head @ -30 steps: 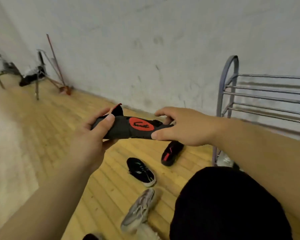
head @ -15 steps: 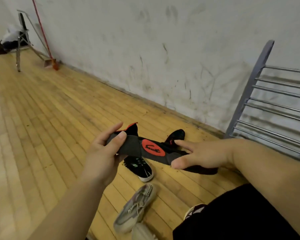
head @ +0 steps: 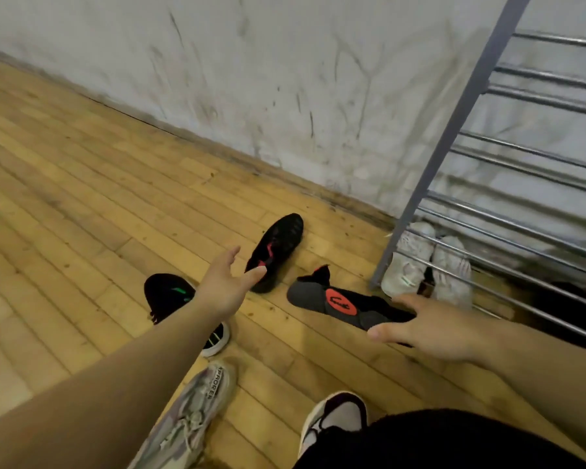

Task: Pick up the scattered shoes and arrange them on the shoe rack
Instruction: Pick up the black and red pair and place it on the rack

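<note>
Item: black sock-type shoe with red oval patch, lying on the wooden floor just left of the shoe rack, part-hidden by our right hand. We judge it light, soft and floppy at the cuff; best taken at the firmer sole or heel.

Our right hand: fingers spread, gripping nothing.

Our left hand: open, empty, near the black shoe with red trim.

Also loose: black shoe with green mark; grey sneaker.
</note>
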A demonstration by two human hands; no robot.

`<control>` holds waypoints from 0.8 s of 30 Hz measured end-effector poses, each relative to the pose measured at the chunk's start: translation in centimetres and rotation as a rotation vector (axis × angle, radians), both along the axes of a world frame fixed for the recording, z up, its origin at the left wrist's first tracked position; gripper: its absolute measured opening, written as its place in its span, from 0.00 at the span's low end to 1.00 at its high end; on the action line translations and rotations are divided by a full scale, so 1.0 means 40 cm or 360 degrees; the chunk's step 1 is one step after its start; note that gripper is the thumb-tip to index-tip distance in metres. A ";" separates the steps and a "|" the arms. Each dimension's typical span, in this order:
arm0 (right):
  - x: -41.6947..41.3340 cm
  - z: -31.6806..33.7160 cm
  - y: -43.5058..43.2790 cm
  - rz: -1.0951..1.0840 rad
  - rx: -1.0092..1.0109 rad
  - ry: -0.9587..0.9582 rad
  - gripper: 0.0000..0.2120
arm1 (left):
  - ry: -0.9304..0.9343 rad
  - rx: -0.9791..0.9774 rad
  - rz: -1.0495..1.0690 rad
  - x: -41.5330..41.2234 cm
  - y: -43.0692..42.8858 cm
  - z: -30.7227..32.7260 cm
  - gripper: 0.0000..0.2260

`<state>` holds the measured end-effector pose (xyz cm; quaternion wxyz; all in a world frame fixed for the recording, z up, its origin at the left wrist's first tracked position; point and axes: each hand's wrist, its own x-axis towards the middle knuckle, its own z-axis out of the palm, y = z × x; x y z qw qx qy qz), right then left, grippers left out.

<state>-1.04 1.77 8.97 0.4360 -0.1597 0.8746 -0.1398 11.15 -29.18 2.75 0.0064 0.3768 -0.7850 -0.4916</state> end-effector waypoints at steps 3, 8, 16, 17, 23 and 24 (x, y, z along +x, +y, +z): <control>-0.038 -0.120 0.025 -0.0020 0.0157 0.0017 0.60 | -0.0262 -0.0360 -0.0346 -0.098 -0.029 -0.116 0.37; -0.074 -0.247 0.023 0.0032 0.0185 0.0063 0.55 | -0.0652 -0.0641 -0.0789 -0.253 -0.083 -0.274 0.42; -0.070 -0.370 0.088 0.0327 0.0292 0.0328 0.58 | -0.0751 -0.0829 -0.1023 -0.194 0.002 -0.354 0.46; -0.065 -0.371 0.101 0.0385 0.0318 0.0331 0.57 | -0.0675 -0.0762 -0.1008 -0.154 0.026 -0.352 0.46; 0.008 -0.393 0.100 0.0476 0.0348 0.0713 0.44 | -0.0409 -0.0133 -0.0857 0.103 0.154 -0.331 0.42; 0.024 -0.392 0.074 0.0419 0.0265 0.0701 0.41 | -0.0372 -0.0121 -0.0840 0.135 0.168 -0.331 0.41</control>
